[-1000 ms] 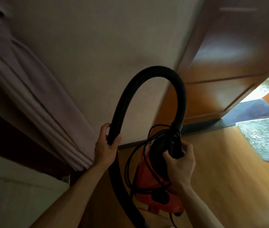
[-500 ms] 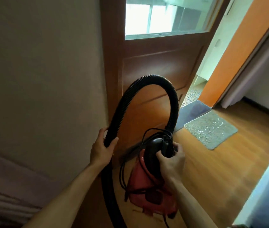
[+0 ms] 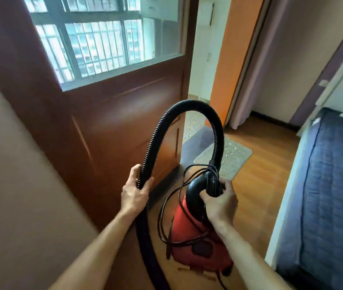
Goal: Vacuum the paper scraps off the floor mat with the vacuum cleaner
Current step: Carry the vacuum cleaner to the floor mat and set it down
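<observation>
A small red vacuum cleaner [image 3: 195, 241] hangs in front of me, its black handle gripped by my right hand [image 3: 221, 204]. A black ribbed hose [image 3: 187, 107] arches up from its top and comes down to my left hand [image 3: 134, 193], which is closed around it. Below that hand the hose drops out of view. A loose black power cord [image 3: 167, 208] loops around the body. The grey floor mat [image 3: 233, 158] lies ahead on the wooden floor by the doorway, with pale paper scraps [image 3: 232, 148] scattered on it; the hose hides part of it.
A brown door with a glass pane [image 3: 107, 109] stands close on the left beside a beige wall [image 3: 20, 185]. A bed with a blue quilted cover [image 3: 331, 195] runs along the right. An orange wall panel [image 3: 231, 59] and a curtain [image 3: 256, 80] flank the doorway beyond the mat.
The view has swung right and up from the wall and curtain to the door, mat and bed. Both hands keep the same grip on hose and handle. The mat now appears nearer.
</observation>
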